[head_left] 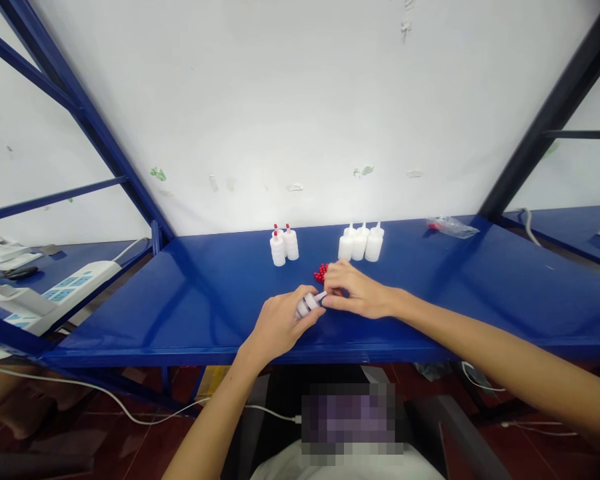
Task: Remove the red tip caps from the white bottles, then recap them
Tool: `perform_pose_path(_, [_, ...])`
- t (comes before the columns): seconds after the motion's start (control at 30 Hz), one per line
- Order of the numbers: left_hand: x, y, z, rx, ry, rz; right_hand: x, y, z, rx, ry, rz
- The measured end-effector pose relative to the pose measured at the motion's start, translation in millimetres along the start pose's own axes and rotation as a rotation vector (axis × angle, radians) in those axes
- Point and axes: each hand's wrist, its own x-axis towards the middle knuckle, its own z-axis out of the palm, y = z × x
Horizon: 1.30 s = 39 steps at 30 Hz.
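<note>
My left hand (283,325) is wrapped round a white squeeze bottle (308,304), tilted with its pointed nozzle toward the right. My right hand (355,290) is at the nozzle tip, its fingers curled together; whatever they hold is too small to make out. Partly hidden behind my right fingers lies a pile of small red caps (321,273). Several white bottles with red tips (279,249) stand upright at the back, left of the pile. Farther right, a group of white bottles (359,244) with bare white nozzles stands close together.
A clear plastic bag (453,227) with something red inside lies at the back right of the blue table (195,293). White power strips (70,293) are at the left. Blue metal frame posts rise on both sides, before a white wall.
</note>
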Motion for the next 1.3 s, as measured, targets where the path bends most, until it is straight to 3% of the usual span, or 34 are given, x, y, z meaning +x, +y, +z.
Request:
perform_pose_path(0.13, [-0.8,-1.2,0.6,-0.001,0.005,0.011,-0.9,-3.2,4.4,0.084,0.052,0.026])
perform_pose_path(0.3, [0.1,0.9,0.0,0.030,0.027,-0.041,-7.7,24.4,-12.8,-0.114,0.195,0.430])
perform_pose_path(0.43, [0.1,3.9,-2.2,0.021,0.028,-0.029,-12.1,50.1,-21.5,-0.293,0.064,0.662])
perform_pose_path(0.53, [-1.2,4.2,-3.0,0.010,0.024,-0.018,-13.0,60.9,-18.4,-0.268,0.016,0.691])
perform_pose_path(0.77, [-1.7,1.2,-0.2,-0.009,0.040,-0.004,-12.6,68.4,-18.8,-0.270,0.048,0.710])
perform_pose_path(0.87, [-0.1,-0.4,1.7,-0.008,0.039,0.001,-12.2,55.2,-21.4,-0.232,0.130,0.611])
perform_pose_path(0.93, [0.4,-1.4,2.8,-0.005,0.030,0.007,-10.7,37.8,-18.8,-0.144,0.140,0.429])
perform_pose_path(1.03, [0.0,-2.9,3.7,-0.005,0.009,0.031,-6.6,9.2,-7.4,-0.059,0.029,0.122])
perform_pose_path(1.1, [-0.8,-3.8,3.9,-0.010,-0.005,0.059,-3.8,-3.8,1.4,-0.070,-0.014,-0.004])
perform_pose_path(1.3, [-2.0,-4.5,2.7,-0.045,-0.033,0.117,-2.7,-6.7,10.2,-0.147,0.009,-0.117])
